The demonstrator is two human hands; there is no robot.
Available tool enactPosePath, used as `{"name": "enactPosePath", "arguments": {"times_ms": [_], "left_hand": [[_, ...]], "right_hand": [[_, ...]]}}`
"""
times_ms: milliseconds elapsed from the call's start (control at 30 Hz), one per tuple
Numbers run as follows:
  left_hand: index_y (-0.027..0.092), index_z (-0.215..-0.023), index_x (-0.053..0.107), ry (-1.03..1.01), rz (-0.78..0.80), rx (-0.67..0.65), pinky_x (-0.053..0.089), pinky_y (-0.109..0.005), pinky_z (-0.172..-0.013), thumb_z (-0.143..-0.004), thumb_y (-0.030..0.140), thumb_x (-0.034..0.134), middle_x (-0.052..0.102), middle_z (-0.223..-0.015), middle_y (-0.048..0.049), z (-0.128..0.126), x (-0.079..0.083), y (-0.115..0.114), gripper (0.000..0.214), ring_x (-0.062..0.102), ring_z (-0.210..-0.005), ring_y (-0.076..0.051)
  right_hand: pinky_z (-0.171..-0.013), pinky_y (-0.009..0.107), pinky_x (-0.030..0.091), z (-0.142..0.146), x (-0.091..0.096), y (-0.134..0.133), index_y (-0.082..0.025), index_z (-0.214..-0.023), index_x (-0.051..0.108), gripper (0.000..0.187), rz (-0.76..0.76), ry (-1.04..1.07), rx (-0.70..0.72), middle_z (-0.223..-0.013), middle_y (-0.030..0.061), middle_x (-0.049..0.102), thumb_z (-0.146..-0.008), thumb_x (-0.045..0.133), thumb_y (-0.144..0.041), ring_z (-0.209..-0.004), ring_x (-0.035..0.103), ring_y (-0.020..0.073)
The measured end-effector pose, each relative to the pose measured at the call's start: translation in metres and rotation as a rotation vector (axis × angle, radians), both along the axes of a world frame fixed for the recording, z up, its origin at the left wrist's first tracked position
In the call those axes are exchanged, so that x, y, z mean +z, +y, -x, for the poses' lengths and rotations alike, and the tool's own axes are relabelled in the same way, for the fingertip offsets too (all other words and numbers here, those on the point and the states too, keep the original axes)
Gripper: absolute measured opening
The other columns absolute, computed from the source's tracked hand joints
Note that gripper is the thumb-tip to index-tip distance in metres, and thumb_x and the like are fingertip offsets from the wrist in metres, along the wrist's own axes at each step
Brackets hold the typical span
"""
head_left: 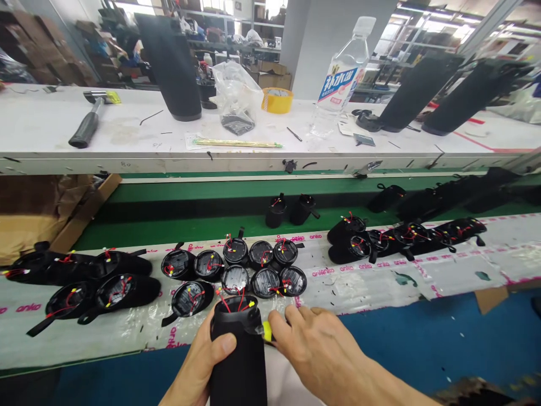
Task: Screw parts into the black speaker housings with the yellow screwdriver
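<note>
My left hand is wrapped round a black fabric-covered speaker body, its thumb across the front. The speaker stands roughly upright, open end up, with red wires and small yellow and white connectors showing in the opening. At its upper right side, my right hand is closed on a small tool with a yellow end. A blurred clear or grey tip of the tool meets the speaker's rim; the rest is hidden in my fingers, and I cannot tell its kind.
Several open speaker bodies lie on the plastic-covered belt, with more at left and right. The raised white shelf carries a hammer, a water bottle, yellow tape and a plastic bag. A cardboard box sits left.
</note>
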State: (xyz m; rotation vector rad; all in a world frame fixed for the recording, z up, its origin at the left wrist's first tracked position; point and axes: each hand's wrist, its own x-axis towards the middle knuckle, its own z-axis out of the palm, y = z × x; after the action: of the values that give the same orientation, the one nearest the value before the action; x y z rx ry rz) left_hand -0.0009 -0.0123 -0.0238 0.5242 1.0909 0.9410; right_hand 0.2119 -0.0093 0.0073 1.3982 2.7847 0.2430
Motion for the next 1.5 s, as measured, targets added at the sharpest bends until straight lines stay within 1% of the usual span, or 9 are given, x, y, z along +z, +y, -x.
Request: {"name": "enactPosePath", "arguments": {"times_ms": [167, 333, 433, 600, 767, 1033, 1200, 1400, 1500], "left_hand": [[0.026, -0.137, 0.056, 0.038, -0.055, -0.002, 0.054, -0.045, -0.104, -0.063, 0.054, 0.086, 0.072, -0.132, -0.0089, -0.001, 0.000, -0.001, 0.084, 0.062, -0.129, -0.040], [0.023, -0.129, 0.057, 0.236, -0.136, -0.032, 0.056, -0.040, -0.095, -0.065, 0.056, 0.084, 0.076, -0.118, -0.0073, -0.005, 0.011, 0.001, 0.077, 0.068, -0.115, -0.035], [0.024, -0.129, 0.053, 0.327, -0.137, 0.013, 0.055, -0.040, -0.094, -0.069, 0.058, 0.081, 0.076, -0.113, -0.0067, -0.008, 0.014, 0.000, 0.075, 0.070, -0.106, -0.032], [0.025, -0.132, 0.049, 0.463, -0.132, 0.133, 0.051, -0.042, -0.095, -0.067, 0.064, 0.079, 0.073, -0.113, -0.0064, -0.010, 0.006, -0.002, 0.081, 0.067, -0.107, -0.033], [0.024, -0.131, 0.052, 0.671, -0.200, 0.234, 0.053, -0.040, -0.094, -0.063, 0.065, 0.081, 0.072, -0.114, -0.0070, -0.006, -0.003, -0.004, 0.085, 0.067, -0.107, -0.033], [0.023, -0.127, 0.057, 0.875, -0.284, 0.253, 0.055, -0.047, -0.094, -0.058, 0.057, 0.083, 0.071, -0.114, -0.0093, -0.001, -0.003, -0.006, 0.081, 0.068, -0.105, -0.035], [0.026, -0.127, 0.057, 0.808, -0.235, 0.251, 0.053, -0.045, -0.095, -0.056, 0.053, 0.086, 0.073, -0.111, -0.0066, -0.001, -0.002, -0.007, 0.081, 0.068, -0.103, -0.034], [0.024, -0.134, 0.059, 0.328, -0.133, 0.311, 0.056, -0.032, -0.084, -0.066, 0.054, 0.085, 0.076, -0.109, -0.0057, -0.004, -0.006, -0.011, 0.079, 0.071, -0.101, -0.029], [0.023, -0.136, 0.058, 0.247, -0.110, 0.338, 0.057, -0.031, -0.087, -0.064, 0.052, 0.088, 0.077, -0.106, -0.0058, -0.004, -0.009, -0.013, 0.083, 0.071, -0.104, -0.029]], "right_hand": [[-0.045, 0.035, 0.024, -0.002, 0.003, 0.000, -0.025, -0.097, 0.043, 0.033, -0.001, 0.011, 0.014, -0.073, -0.0026, 0.059, -0.085, 0.073, -0.024, -0.055, 0.059, 0.0187], [-0.044, 0.038, 0.015, 0.003, 0.005, -0.004, -0.025, -0.095, 0.041, 0.033, -0.039, -0.059, -0.020, -0.066, -0.0028, 0.058, -0.087, 0.073, -0.028, -0.046, 0.056, 0.0197], [-0.043, 0.038, 0.016, 0.011, 0.004, -0.004, -0.026, -0.094, 0.040, 0.033, -0.050, 0.000, -0.051, -0.065, -0.0033, 0.059, -0.091, 0.071, -0.035, -0.045, 0.057, 0.0197], [-0.041, 0.036, 0.019, 0.024, -0.006, -0.005, -0.027, -0.093, 0.038, 0.040, -0.089, 0.155, -0.140, -0.063, -0.0044, 0.062, -0.089, 0.075, -0.042, -0.044, 0.060, 0.0201], [-0.040, 0.036, 0.017, 0.031, -0.016, -0.010, -0.027, -0.094, 0.039, 0.034, -0.074, 0.160, -0.158, -0.062, -0.0040, 0.062, -0.092, 0.069, -0.041, -0.040, 0.060, 0.0208], [-0.038, 0.036, 0.009, 0.028, 0.000, -0.010, -0.024, -0.085, 0.046, 0.029, -0.096, 0.084, -0.044, -0.060, -0.0027, 0.058, -0.079, 0.074, -0.030, -0.040, 0.054, 0.0170], [-0.038, 0.038, 0.010, 0.030, -0.004, -0.007, -0.025, -0.086, 0.047, 0.030, -0.073, 0.064, -0.035, -0.061, -0.0021, 0.059, -0.082, 0.075, -0.033, -0.040, 0.054, 0.0187], [-0.041, 0.036, 0.024, 0.042, -0.018, -0.008, -0.025, -0.094, 0.044, 0.032, -0.080, 0.252, -0.084, -0.067, -0.0039, 0.063, -0.089, 0.073, -0.038, -0.047, 0.062, 0.0184], [-0.044, 0.034, 0.028, 0.044, -0.023, -0.012, -0.025, -0.097, 0.043, 0.026, -0.104, 0.334, -0.096, -0.069, -0.0038, 0.064, -0.093, 0.067, -0.034, -0.050, 0.063, 0.0181]]}}
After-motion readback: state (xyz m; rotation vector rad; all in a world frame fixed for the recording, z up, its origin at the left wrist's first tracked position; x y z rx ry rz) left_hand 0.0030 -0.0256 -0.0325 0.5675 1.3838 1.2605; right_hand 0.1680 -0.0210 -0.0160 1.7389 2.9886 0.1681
